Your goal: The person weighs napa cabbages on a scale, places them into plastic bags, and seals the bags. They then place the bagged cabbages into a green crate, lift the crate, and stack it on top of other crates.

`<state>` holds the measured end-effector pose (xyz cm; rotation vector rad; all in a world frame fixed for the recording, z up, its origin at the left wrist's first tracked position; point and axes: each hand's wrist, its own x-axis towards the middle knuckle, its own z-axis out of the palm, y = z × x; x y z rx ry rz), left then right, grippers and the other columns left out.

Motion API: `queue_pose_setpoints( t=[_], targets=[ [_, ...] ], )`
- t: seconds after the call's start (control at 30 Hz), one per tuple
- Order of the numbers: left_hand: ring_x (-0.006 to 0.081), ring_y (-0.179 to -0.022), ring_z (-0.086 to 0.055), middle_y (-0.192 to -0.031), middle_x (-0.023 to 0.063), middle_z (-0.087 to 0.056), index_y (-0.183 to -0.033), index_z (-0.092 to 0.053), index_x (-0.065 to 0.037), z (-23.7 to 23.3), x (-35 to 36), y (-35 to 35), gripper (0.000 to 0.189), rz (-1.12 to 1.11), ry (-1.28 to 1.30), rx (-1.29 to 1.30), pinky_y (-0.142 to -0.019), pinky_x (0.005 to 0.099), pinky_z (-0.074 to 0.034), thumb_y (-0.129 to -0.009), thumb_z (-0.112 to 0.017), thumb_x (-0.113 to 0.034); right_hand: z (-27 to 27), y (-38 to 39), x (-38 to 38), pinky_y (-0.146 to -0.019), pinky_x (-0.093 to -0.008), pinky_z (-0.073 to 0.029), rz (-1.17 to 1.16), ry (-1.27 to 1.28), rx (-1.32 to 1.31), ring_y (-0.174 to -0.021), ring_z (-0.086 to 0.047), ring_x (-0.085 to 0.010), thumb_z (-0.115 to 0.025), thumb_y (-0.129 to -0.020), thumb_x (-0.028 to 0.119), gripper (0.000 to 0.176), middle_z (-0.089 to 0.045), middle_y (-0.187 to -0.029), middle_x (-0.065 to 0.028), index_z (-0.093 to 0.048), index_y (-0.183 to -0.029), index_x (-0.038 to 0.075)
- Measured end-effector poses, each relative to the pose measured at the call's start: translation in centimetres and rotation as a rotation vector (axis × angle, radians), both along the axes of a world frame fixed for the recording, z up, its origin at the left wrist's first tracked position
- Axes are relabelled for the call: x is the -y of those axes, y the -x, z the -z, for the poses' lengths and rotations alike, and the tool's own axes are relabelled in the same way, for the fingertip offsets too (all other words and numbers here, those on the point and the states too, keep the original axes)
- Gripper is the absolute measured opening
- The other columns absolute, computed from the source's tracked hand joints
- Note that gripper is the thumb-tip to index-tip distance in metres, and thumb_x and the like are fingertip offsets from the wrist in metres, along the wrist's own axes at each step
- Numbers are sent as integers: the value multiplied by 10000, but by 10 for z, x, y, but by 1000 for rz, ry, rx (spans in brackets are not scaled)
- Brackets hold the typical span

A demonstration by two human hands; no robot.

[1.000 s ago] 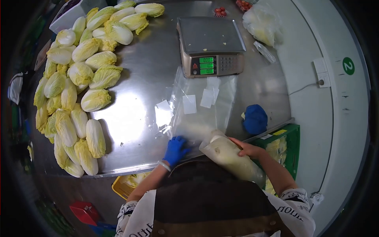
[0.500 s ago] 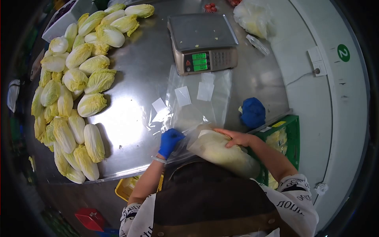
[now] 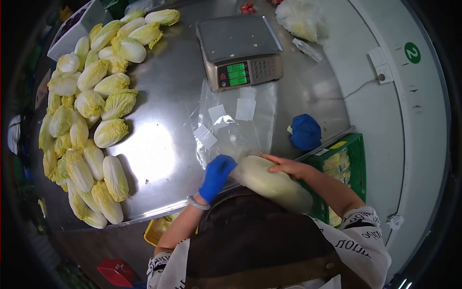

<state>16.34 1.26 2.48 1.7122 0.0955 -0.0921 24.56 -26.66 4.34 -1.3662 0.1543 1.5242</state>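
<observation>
A cabbage in a clear plastic bag [image 3: 274, 185] lies slanted against my apron at the table's front edge. My bare right hand [image 3: 286, 166] grips its upper side, thumb and fingers over the plastic. At the bag's left end is my left hand [image 3: 216, 176] in a blue glove, fingers closed; what it pinches, if anything, is hidden. Flat clear bags with white labels [image 3: 245, 110] lie just beyond my hands. Behind them stands a scale [image 3: 240, 41] with a lit green display. Many yellow-green cabbages [image 3: 110, 132] are piled at the left.
A crumpled blue glove or cloth [image 3: 306, 132] lies right of the bags. Beside the table's right edge is a green crate [image 3: 357, 159] with wrapped produce. A yellow crate [image 3: 153, 233] is below the front edge, a red container [image 3: 115, 273] on the floor. A filled plastic bag [image 3: 301, 19] sits back right.
My left hand has moved slightly right and the bagged cabbage's open-looking left end is now closer to it. The labels on the flat bags have shifted. The whole view has moved a little.
</observation>
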Motion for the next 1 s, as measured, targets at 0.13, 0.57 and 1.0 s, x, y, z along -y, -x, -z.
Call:
queue_pose_setpoints(
  t=[0.13, 0.57, 1.0],
  targets=[
    [286, -761, -577, -816, 116, -594, -888, -613, -51, -20, 43, -12, 89, 118, -322, 442, -705, 379, -442, -824, -619, -113, -7, -4, -23, -1091, -341, -278, -15, -75, 123, -1339, -309, -227, -701, -764, 172, 899, -295, -1479, -116, -190, -1502, 128],
    [240, -1067, -533, -1206, 129, -505, -1290, -439, 9, -34, -8, -53, 659, -835, 437, -119, -918, 336, -450, -752, -778, -166, 11, -25, -94, -1116, -355, -221, 352, -289, 376, -1372, -262, -267, -749, -729, 236, 1022, -249, -1492, -164, -100, -1508, 110],
    [219, -1061, -587, -1185, 112, -606, -1273, -514, -21, -54, -86, 25, 448, -359, 1196, -540, -933, 346, -469, -954, -512, -335, -65, 20, -121, -713, -327, -529, 358, -64, 1166, -987, -624, -224, -590, -879, 63, 297, -582, -1127, -111, -515, -1162, 10]
  ],
)
